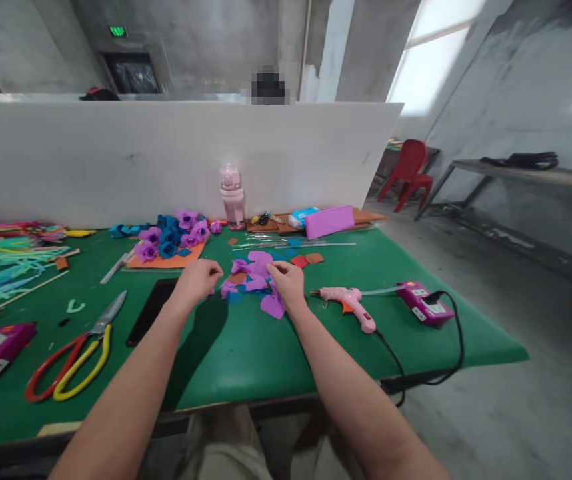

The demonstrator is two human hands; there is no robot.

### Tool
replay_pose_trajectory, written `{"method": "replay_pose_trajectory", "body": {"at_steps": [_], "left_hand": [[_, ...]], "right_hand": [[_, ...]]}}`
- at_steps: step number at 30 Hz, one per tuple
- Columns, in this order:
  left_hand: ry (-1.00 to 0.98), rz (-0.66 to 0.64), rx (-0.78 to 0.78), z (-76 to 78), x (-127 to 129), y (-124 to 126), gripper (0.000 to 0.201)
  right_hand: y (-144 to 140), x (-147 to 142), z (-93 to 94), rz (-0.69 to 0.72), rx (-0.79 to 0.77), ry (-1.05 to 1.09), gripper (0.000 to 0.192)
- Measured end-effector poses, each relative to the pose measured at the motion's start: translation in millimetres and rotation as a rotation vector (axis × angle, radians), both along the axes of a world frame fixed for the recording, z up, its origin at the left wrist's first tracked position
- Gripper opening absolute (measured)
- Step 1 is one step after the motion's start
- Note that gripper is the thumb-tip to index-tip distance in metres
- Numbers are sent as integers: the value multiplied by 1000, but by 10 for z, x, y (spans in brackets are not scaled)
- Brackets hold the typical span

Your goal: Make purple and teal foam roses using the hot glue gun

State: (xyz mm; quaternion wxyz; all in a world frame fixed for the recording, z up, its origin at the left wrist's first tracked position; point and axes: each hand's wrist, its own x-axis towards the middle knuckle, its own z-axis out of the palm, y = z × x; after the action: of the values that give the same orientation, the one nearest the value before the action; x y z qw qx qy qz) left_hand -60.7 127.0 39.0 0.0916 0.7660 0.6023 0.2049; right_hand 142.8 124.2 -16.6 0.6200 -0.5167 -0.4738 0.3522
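Observation:
My right hand (289, 281) pinches the edge of a purple paper petal (260, 259) above a loose pile of cut pieces. Left of the pile, my left hand (200, 279) has its thumb and fingers pressed together; whatever may be between them is too small to make out. Under and between the hands lie more purple petals (273, 307), with blue pieces (235, 297) and brown pieces (238, 278) among them. To the right of my right hand, a pink glue gun (349, 303) rests on its side, a glue stick in its back.
Scissors (97, 327) and a black phone (152, 312) lie at left. Finished purple and blue paper flowers (169, 237) sit behind. A purple power box (423, 303) with a looping cord stands right. A pink bottle (232, 197) stands against the white partition (176, 153).

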Motion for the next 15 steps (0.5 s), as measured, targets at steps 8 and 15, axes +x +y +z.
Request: {"method": "replay_pose_trajectory", "body": {"at_steps": [8,15], "left_hand": [[174,120,-121,-260,149,195,15],[208,133,-135,-360,113,272,17]], "right_hand": [[55,29,-67,-35,18,-4,25],[45,9,-53,-18,-3,76,23]]}}
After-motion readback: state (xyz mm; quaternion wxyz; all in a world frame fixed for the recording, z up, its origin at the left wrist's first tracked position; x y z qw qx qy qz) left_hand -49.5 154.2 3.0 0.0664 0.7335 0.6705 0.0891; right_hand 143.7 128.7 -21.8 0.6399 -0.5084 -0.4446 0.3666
